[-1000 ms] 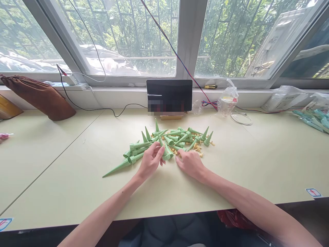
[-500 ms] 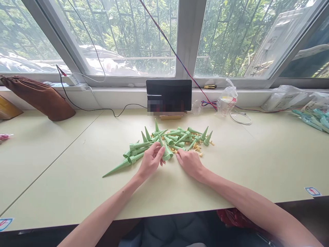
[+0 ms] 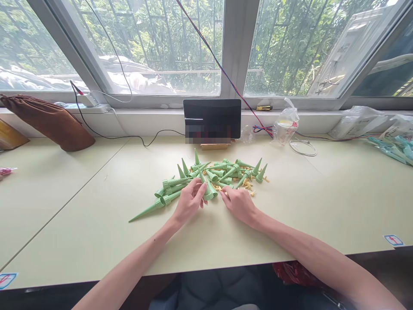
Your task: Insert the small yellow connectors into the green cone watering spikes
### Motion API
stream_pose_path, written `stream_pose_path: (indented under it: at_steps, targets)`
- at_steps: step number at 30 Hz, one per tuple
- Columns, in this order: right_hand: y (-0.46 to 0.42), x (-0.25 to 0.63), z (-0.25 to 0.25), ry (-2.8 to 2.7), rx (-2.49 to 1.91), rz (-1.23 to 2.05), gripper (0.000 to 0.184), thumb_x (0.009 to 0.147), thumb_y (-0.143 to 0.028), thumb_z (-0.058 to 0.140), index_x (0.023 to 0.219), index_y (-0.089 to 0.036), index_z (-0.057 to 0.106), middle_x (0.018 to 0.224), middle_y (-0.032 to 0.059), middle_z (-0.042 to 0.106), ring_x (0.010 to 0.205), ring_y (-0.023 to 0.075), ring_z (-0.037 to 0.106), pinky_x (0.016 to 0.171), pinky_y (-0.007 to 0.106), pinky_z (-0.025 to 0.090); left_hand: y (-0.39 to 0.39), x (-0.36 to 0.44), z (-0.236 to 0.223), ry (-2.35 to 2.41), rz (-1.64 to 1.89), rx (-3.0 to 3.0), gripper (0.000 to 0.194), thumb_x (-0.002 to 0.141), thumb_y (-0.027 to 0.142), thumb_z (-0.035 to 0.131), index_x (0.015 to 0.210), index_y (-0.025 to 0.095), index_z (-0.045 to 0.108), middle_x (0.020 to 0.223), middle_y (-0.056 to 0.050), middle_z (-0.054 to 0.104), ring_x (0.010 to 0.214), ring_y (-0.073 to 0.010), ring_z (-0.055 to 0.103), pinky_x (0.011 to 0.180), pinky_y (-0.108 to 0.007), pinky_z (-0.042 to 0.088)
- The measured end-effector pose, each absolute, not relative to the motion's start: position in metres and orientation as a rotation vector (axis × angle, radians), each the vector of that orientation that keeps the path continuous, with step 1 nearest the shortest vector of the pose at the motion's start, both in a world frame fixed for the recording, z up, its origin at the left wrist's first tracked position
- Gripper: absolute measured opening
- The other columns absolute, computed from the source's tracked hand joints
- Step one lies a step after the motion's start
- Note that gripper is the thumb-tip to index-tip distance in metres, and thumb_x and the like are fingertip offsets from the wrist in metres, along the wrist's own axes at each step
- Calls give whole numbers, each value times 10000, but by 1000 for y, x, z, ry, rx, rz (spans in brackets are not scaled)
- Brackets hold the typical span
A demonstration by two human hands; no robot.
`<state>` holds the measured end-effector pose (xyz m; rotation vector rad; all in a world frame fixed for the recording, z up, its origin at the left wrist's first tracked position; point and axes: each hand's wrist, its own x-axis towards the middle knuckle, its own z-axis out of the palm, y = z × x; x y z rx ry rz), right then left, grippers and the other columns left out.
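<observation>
A heap of green plastic cone spikes [image 3: 215, 174] lies mid-table, mixed with small yellow pieces [image 3: 248, 185]. My left hand [image 3: 189, 201] rests at the heap's near edge, its fingers curled round a green cone [image 3: 209, 190] that points away from me. My right hand [image 3: 239, 204] lies just right of it, fingers bent down onto the yellow bits; what they pinch is hidden. One long green spike [image 3: 146, 211] sticks out toward the left front.
A dark tablet [image 3: 212, 119] stands on a wooden holder behind the heap. A brown bag [image 3: 48, 121] lies far left, a clear plastic bag [image 3: 285, 125] and coiled cable [image 3: 302, 148] back right, teal parts [image 3: 394, 149] far right. Wires hang from the window frame.
Both hands have stayed almost still; the right hand has edged slightly toward the heap.
</observation>
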<state>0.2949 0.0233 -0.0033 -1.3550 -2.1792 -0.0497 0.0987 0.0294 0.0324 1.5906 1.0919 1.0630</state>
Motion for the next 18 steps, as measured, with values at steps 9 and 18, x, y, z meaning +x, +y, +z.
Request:
stream_pose_path:
  at_steps: [9,18]
  targets:
    - [21,294,-3,-2092,-1126,-43,350,1043,-289,392,843,-154,646,491,-34,548,393,88,418,466,245,247,31,97,30,1141,993,1605,323,960,508,495,892,193,484,945,-25,623,481,-93,606,405,-222,467]
    - [21,293,-6,-2172,-975,-12,358,1049,-268,375,842,-151,642,522,-26,556,433,82,438,469,232,242,27,99,39,1017,874,1613,296,965,474,499,920,183,532,844,7,589,415,-64,559,382,-195,395]
